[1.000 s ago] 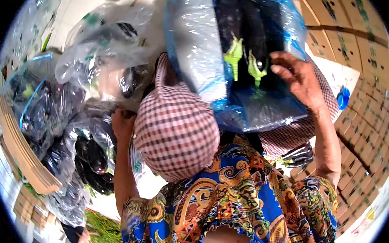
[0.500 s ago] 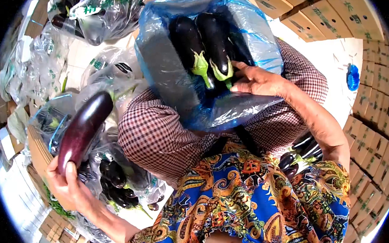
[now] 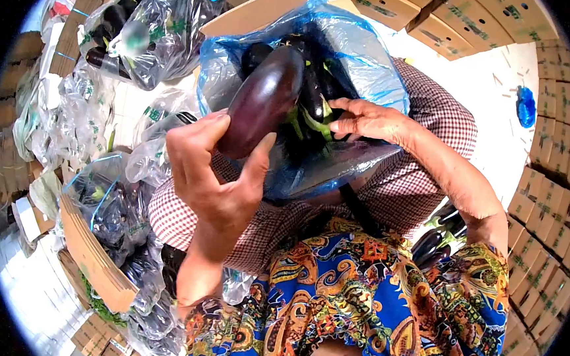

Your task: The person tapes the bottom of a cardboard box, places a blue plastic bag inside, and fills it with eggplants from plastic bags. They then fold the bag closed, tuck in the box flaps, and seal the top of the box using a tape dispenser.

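A glossy dark purple eggplant point(image 3: 264, 104) is gripped at its lower end by my left hand point(image 3: 219, 177), with thumb and fingers closed on its sides. It is held over the opening of a blue plastic bag point(image 3: 377, 42), partly covering what is inside. Several black eggplants point(image 3: 313, 91) with green stems lie in the bag. My right hand point(image 3: 376, 123) reaches over the bag's near right side, thumb and fingers pinching at the green stem end of one of them. The bag lies open between checkered trouser legs.
Clear bags of eggplants point(image 3: 153, 26) stand at the upper left, and another open bag point(image 3: 109, 192) sits at left beside folded cardboard point(image 3: 91, 250). Cardboard boxes point(image 3: 471, 22) are stacked at upper right and along the right edge. More eggplants point(image 3: 429, 244) lie near the right hip.
My left hand has brought the purple eggplant from the far left, up and rightward, over the blue bag. My right hand has stayed at the stems in the bag.
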`<state>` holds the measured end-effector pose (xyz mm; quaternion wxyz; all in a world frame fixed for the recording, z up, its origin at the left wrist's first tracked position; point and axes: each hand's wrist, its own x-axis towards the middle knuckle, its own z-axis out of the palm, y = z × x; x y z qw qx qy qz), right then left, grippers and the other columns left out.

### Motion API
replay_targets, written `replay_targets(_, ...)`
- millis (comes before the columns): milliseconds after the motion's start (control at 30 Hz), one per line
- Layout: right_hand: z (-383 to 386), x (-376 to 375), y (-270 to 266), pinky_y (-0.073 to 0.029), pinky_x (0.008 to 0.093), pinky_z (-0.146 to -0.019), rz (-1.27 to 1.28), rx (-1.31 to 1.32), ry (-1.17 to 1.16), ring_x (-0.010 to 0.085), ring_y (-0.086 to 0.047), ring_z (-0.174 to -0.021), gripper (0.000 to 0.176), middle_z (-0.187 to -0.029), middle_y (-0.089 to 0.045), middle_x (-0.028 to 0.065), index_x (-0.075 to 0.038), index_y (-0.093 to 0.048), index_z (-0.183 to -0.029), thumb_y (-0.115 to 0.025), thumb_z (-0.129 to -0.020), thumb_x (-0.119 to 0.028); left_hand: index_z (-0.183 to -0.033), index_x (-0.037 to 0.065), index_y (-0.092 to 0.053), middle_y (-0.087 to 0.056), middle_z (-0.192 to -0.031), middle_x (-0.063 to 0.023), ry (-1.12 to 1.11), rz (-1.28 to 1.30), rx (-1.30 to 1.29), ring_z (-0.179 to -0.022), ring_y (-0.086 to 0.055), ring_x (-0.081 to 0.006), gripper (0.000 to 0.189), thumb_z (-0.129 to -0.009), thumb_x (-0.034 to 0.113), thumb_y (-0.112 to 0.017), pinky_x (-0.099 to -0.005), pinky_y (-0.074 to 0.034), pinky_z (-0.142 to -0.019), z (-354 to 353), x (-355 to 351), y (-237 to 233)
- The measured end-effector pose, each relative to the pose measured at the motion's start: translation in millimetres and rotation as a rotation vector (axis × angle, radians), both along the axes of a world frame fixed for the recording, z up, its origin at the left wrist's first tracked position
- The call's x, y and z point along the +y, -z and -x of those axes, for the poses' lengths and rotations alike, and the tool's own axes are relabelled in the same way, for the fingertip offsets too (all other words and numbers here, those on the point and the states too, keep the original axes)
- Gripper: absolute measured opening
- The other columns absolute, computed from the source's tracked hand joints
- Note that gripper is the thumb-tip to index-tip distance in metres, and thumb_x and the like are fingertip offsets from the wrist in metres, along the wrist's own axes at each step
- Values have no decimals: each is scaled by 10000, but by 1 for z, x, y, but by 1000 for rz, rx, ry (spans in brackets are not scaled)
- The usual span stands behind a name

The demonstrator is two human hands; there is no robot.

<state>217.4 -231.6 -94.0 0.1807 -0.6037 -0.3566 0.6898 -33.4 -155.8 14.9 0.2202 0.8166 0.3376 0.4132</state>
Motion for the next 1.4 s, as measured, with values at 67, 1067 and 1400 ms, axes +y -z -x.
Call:
replay_targets(67,-2,2,-16,-504,310,-842,-87,-229,-85,226,-621,-1013,566,-1147,-614,183,18,-430,-1353,-626,-915,-283,-1030,25,-560,-561,-959,-137,-24,-29,-21,-892,-583,-279,448,-684,97,-836,-357,-475,-787,-4,-3,3)
replay_targets(1067,81,86,-77,-503,435,-757,-932,-605,-624,391,-616,-857,229,-939,-640,197,25,-625,-1046,-602,-862,-110,-914,42,-652,-533,-804,-72,-251,814,625,-798,-587,-250,321,-632,21,-805,-339,-473,-742,271,-18,34)
replay_targets(1400,178,129,-77,-505,447,-785,-820,-374,-709,399,-602,-907,241,-1067,-601,209,8,-595,-1060,-599,-851,-112,-1077,71,-634,-640,-921,-211,-188,886,892,-866,-625,-406,314,-764,77,-660,-466,-504,-784,278,-41,235)
